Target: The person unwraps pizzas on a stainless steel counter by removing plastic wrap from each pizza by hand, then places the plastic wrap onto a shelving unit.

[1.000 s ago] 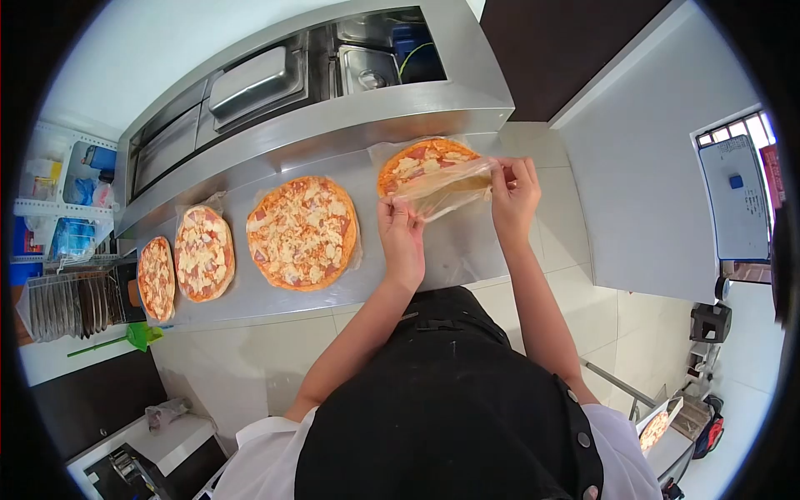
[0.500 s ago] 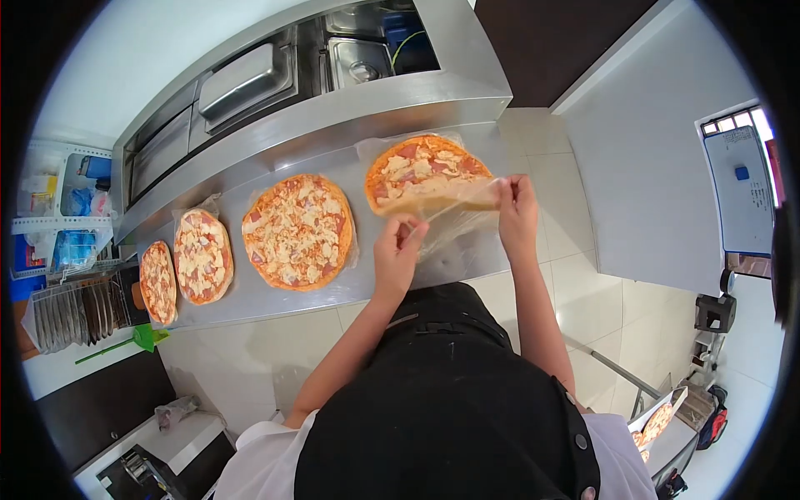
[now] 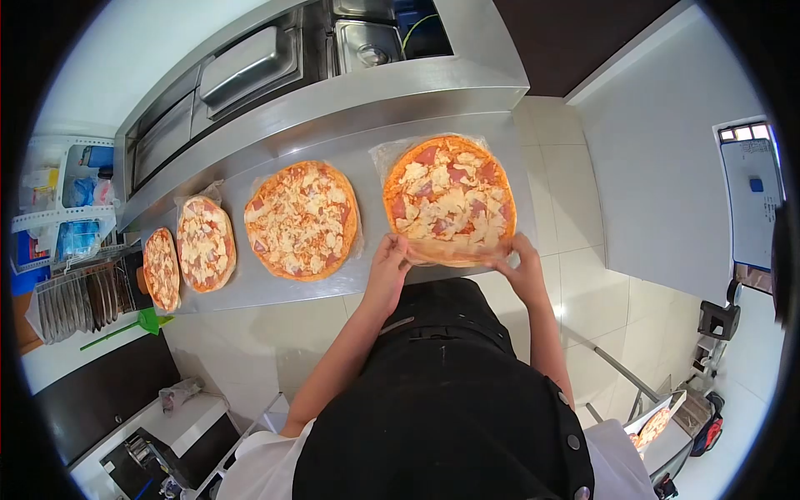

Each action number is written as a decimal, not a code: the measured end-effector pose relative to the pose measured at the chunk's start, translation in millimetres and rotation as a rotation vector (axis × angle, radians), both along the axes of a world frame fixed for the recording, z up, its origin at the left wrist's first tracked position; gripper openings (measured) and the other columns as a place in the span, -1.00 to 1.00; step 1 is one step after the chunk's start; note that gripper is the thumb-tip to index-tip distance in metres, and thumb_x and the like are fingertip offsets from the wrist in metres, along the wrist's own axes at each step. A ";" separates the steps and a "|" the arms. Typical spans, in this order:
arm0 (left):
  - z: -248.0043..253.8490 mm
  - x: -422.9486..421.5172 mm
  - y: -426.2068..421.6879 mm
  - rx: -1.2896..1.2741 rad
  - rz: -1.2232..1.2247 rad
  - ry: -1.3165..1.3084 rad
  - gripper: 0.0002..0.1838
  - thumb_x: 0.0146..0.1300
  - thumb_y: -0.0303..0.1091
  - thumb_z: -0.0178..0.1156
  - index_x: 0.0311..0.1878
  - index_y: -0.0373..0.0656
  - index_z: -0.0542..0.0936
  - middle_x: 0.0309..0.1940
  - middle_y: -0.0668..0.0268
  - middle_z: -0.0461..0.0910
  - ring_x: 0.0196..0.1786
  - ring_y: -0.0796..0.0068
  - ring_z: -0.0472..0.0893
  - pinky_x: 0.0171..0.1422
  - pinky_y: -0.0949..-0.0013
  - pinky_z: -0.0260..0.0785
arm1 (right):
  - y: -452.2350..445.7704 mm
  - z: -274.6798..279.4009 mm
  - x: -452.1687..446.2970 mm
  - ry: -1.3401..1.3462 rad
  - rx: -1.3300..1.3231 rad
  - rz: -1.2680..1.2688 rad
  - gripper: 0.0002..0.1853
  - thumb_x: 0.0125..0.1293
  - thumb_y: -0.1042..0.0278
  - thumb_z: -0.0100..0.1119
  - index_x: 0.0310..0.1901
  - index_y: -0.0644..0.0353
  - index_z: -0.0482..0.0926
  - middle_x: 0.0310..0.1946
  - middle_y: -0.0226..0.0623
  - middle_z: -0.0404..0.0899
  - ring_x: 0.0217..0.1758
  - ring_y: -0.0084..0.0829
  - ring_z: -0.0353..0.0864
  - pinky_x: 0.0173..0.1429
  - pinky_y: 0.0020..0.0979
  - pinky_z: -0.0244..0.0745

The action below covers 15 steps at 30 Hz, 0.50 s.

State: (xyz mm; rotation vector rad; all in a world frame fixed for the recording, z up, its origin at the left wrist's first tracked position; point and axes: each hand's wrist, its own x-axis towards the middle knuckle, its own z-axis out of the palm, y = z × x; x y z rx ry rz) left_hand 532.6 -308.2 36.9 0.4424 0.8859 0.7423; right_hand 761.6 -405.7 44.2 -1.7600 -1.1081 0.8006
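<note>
The rightmost pizza (image 3: 450, 192) lies near the right end of the steel counter (image 3: 367, 167), on a clear plastic bag (image 3: 387, 153) that shows past its upper left edge. At its lower left edge my left hand (image 3: 388, 271) is closed on the plastic. My right hand (image 3: 523, 268) pinches the plastic at the lower right edge. Between my hands the film covers the pizza's near rim. To the left lie a round pizza (image 3: 302, 220) and two more, an oval-looking one (image 3: 207, 243) and the leftmost one (image 3: 162, 269).
Behind the counter is a steel unit with lidded pans (image 3: 367, 47). White baskets (image 3: 62, 218) and a rack of trays (image 3: 82, 304) stand at the left. A metal rail (image 3: 627, 374) and another pizza in a box (image 3: 654, 426) are at the lower right.
Both hands have come down toward the counter's near edge, drawing the plastic back. More of the rightmost pizza's top shows, where the folded film covered it before.
</note>
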 end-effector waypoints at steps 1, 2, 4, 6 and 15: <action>2.9 -1.0 -1.7 0.010 -0.038 0.066 -0.87 0.39 -0.28 -0.05 -0.14 -0.11 0.40 -0.34 0.41 0.40 -0.31 0.65 0.37 -0.08 0.55 0.24 | -9.4 -5.5 1.6 -0.036 0.015 -0.019 -0.91 0.19 0.46 0.18 -0.38 0.26 0.48 -0.50 -0.39 0.41 -0.47 -0.58 0.33 -0.32 -0.60 0.30; 7.6 -1.3 -3.8 0.020 -0.078 0.131 -0.86 0.39 -0.28 -0.05 -0.13 -0.10 0.40 -0.33 0.40 0.41 -0.30 0.65 0.38 -0.08 0.55 0.24 | -18.4 -12.4 3.1 -0.074 0.029 -0.040 -0.91 0.21 0.47 0.17 -0.36 0.27 0.47 -0.46 -0.37 0.42 -0.45 -0.58 0.35 -0.29 -0.60 0.31; 12.7 -0.8 -8.0 0.041 -0.160 0.258 -0.85 0.40 -0.27 -0.07 -0.10 -0.10 0.40 -0.31 0.39 0.42 -0.30 0.64 0.38 -0.07 0.53 0.25 | -30.3 -27.9 5.4 -0.150 0.058 -0.085 -0.91 0.23 0.47 0.14 -0.33 0.28 0.46 -0.39 -0.35 0.43 -0.40 -0.59 0.38 -0.23 -0.61 0.33; 6.4 -1.4 -12.1 -0.020 -0.155 0.198 -0.84 0.40 -0.26 -0.07 -0.11 -0.10 0.41 -0.31 0.40 0.43 -0.31 0.65 0.38 -0.08 0.54 0.25 | -31.2 -42.0 -0.4 0.035 0.069 -0.189 -0.91 0.24 0.47 0.12 -0.30 0.28 0.45 -0.36 -0.34 0.43 -0.38 -0.58 0.39 -0.22 -0.60 0.34; 11.1 22.2 -11.4 -0.166 0.147 0.056 -0.81 0.39 -0.22 -0.05 -0.15 -0.12 0.44 -0.32 0.38 0.43 -0.35 0.65 0.39 -0.18 0.60 0.26 | 2.7 -57.8 -17.0 0.869 0.212 -0.576 -0.88 0.34 0.44 -0.01 -0.15 0.26 0.38 -0.29 -0.32 0.43 -0.31 -0.56 0.41 -0.14 -0.59 0.36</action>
